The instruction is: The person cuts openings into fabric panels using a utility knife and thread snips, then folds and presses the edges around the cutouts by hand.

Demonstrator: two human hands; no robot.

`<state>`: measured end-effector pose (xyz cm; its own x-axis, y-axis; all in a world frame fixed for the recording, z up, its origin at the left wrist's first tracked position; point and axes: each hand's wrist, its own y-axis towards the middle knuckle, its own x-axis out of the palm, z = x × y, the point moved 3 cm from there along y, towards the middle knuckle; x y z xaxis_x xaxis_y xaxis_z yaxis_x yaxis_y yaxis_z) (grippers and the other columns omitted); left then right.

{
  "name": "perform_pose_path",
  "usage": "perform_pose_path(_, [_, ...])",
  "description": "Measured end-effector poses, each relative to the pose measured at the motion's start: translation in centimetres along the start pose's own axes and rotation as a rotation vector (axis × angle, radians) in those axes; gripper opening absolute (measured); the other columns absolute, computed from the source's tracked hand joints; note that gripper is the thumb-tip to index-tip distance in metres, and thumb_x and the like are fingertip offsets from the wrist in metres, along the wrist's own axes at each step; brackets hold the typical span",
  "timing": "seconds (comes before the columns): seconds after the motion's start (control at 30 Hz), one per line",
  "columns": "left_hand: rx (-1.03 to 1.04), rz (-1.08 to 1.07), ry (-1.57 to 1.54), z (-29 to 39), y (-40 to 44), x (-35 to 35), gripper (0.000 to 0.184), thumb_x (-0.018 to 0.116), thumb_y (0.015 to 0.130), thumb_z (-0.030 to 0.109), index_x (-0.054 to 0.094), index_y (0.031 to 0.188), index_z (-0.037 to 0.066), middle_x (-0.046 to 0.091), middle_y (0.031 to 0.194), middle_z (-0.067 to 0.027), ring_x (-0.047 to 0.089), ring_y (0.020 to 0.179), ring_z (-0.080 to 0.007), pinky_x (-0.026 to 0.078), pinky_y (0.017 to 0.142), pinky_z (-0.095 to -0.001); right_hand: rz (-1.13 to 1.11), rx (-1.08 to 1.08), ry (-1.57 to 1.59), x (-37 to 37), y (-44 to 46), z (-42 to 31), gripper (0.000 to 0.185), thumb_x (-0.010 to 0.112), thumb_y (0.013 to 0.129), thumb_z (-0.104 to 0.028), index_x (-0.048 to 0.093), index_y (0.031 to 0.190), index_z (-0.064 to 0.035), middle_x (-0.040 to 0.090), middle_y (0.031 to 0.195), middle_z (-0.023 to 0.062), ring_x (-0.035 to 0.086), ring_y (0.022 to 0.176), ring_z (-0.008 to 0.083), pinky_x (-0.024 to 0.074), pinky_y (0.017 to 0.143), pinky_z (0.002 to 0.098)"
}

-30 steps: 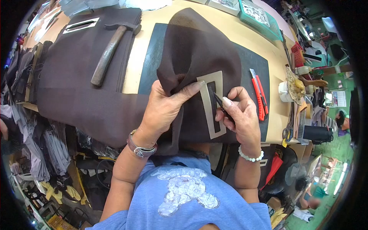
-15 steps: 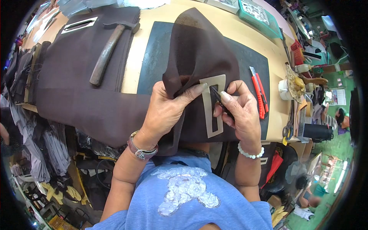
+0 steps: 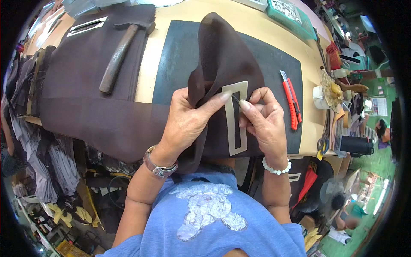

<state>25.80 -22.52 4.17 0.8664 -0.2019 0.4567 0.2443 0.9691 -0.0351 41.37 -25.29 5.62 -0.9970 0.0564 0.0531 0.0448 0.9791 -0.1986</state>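
Note:
Dark brown fabric (image 3: 231, 55) is bunched up in my left hand (image 3: 188, 120), whose thumb presses on the upper left corner of a beige rectangular frame (image 3: 231, 124) lying on the cloth. The frame has a long narrow opening. At the opening's upper right, my right hand (image 3: 263, 120) pinches with thumb and index finger near a thin dark strand, while its other fingers curl beneath. What lies inside that curled palm is mostly hidden.
A black cutting mat (image 3: 282, 62) lies under the fabric, with two red cutters (image 3: 291, 100) on its right. A hammer (image 3: 117, 64) rests on stacked dark cloth at left. A white cup (image 3: 319, 97) and green basket (image 3: 291, 19) stand farther off.
The black pointed tool seen earlier in my right hand no longer shows, and the fingers now pinch at the opening. The raised fabric has narrowed and shifted slightly right.

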Motion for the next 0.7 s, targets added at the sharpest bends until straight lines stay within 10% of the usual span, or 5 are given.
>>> perform_pose_path(0.17, [-0.007, 0.072, -0.022, -1.9, -0.4, 0.4, 0.019, 0.064, 0.088, 0.015, 0.066, 0.097, -0.001, 0.066, 0.084, -0.0013, 0.056, 0.074, -0.0047, 0.047, 0.066, -0.0218, 0.173, -0.118, -0.291, 0.7, -2.2, 0.2, 0.017, 0.057, 0.090, -0.010, 0.043, 0.093, -0.0010, 0.056, 0.062, 0.0038, 0.051, 0.055, 0.0056, 0.0400, 0.049, 0.0204])
perform_pose_path(0.7, [0.102, 0.294, -0.031, -2.4, -3.1, 2.6, 0.017, 0.062, 0.089, 0.012, 0.061, 0.098, -0.003, 0.062, 0.083, -0.0011, 0.054, 0.073, -0.0057, 0.043, 0.064, -0.0220, 0.266, -0.092, 0.208, 3.2, -4.8, 3.3, 0.015, 0.042, 0.098, -0.015, 0.034, 0.104, -0.0032, 0.054, 0.070, 0.0048, 0.040, 0.050, 0.0017, 0.0327, 0.044, 0.0170])
